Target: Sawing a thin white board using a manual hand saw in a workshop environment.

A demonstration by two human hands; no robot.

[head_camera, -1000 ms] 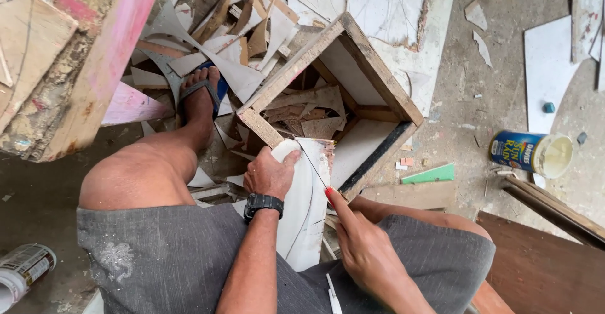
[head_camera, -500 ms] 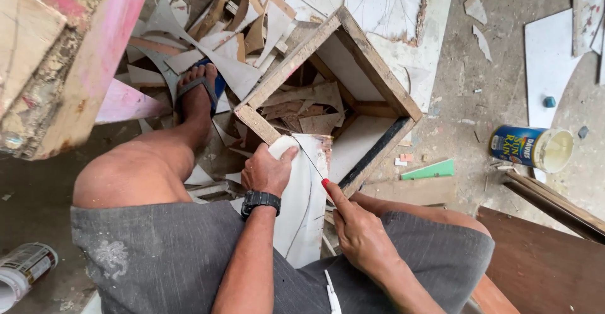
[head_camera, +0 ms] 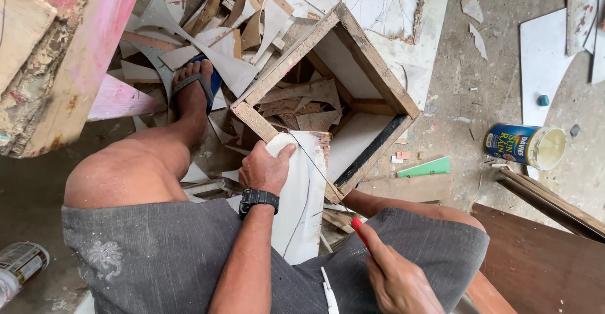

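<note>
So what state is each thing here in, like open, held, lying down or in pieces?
Left hand: grips the top end of the white panel.
White panel: held, leaning on the frame, pencil curve on it.
Right hand: holds a red-handled tool.
Red-handled tool: blade laid against the panel.
Wooden frame: tilted, open, scraps inside.
Blue can: on its side, open.
Offcuts: in scattered pieces.

The sheet piece (head_camera: 302,207) under the left hand (head_camera: 263,170) is white with thin dark curved lines drawn across it. The tool (head_camera: 359,229) in the right hand (head_camera: 403,282) has a red handle. A black watch (head_camera: 257,199) sits on the left wrist. The shorts (head_camera: 164,257) are grey with pale specks. The sandal (head_camera: 198,81) is blue with a grey strap. The can (head_camera: 526,146) is blue and yellow with a cream inside. A green wedge (head_camera: 425,168) lies on the grey floor (head_camera: 454,100), and the plank (head_camera: 94,49) is pink.
</note>
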